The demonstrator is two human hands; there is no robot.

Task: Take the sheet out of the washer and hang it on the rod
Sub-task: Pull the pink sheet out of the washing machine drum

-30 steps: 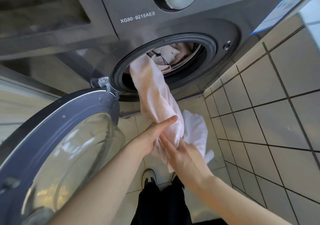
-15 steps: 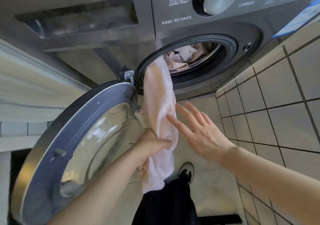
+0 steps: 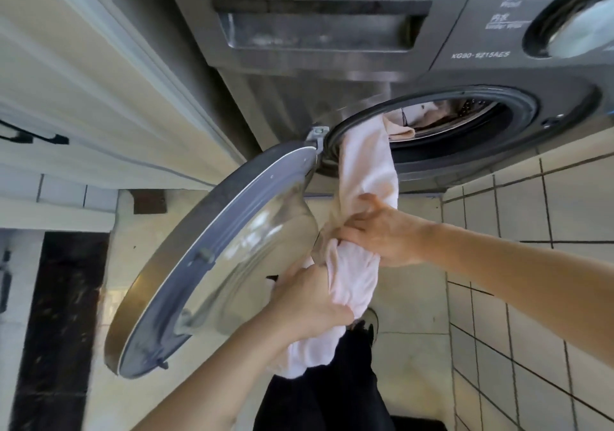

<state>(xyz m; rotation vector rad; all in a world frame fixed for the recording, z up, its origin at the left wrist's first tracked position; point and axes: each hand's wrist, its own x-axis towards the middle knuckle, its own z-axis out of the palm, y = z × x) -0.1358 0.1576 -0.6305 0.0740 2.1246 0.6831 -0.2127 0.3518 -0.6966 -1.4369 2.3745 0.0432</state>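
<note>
Pulling is in progress at the washer [image 3: 332,75] mouth, seen from the single head view. The sheet [image 3: 367,178], pale pink and twisted into a thick rope, runs from inside the drum [image 3: 465,114], over the lower left of the door seal, and down to both hands. Part of it remains in the drum with other laundry, so the sheet is judged only partly out.

The right hand [image 3: 382,231] is closed round the rope just below the opening, fingers wrapped across its front. The left hand [image 3: 309,301] is clamped on the sheet lower down, with a bunched tail hanging beneath it toward the floor [image 3: 408,347]. The hands are a little apart, one above the other. This stacked grip suits a hand-over-hand draw: one hand holds what is gained while the other takes a fresh hold nearer the drum.

The door [image 3: 212,264] stands fully open to the left of the opening, its glass bowl just beside the left hand and clear of the sheet's path. A tiled wall [image 3: 531,264] closes the right side. A shoe [image 3: 372,322] and dark trousers show below the hanging tail.

No rod is visible in this view, so hanging is judged not yet begun. Risks noted: the tail may reach the floor, and other laundry may snag and come out with the sheet.
</note>
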